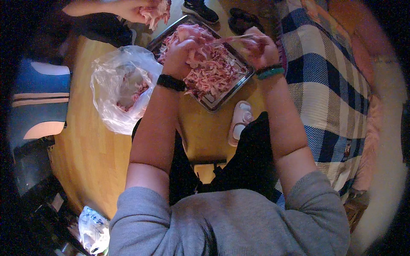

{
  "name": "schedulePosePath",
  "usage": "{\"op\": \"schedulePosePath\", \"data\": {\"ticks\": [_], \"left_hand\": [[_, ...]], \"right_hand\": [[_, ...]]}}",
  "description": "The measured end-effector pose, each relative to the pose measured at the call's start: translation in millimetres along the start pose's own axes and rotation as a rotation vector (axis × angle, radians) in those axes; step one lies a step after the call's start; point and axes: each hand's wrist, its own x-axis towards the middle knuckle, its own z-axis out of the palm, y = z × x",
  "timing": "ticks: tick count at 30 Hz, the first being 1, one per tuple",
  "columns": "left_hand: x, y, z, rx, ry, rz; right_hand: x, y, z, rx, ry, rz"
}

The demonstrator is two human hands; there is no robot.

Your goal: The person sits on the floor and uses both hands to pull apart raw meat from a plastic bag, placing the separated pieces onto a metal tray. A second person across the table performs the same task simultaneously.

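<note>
My left hand (181, 52), with a black band at the wrist, grips a lump of pale pink meat (192, 31) above a rectangular tray (221, 101). From that lump a thin strand (235, 38) stretches across to my right hand (263, 51), whose fingers are closed on its end beyond the tray's right corner. A teal band circles my right wrist. Shredded pink meat (213, 76) is heaped over much of the tray, which rests low near the floor. My left hand and forearm cover part of the heap.
Left of the tray, a clear plastic bag (105, 96) stands with its mouth spread and meat pieces inside. Another person's hand (131, 11) holds meat at the top left. A plaid-covered bed (323, 96) runs along the right. A pink slipper (238, 123) is beside my knee.
</note>
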Motion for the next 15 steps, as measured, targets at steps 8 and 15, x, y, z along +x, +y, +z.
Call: {"op": "schedulePosePath", "data": {"ticks": [8,15], "left_hand": [[2,5,13,-0.284,0.010,-0.253],[1,-12,5,0.083,-0.144,0.061]], "right_hand": [[-7,2,-24,-1.303,0.375,0.166],[4,51,40,-1.747,0.232,-0.329]]}}
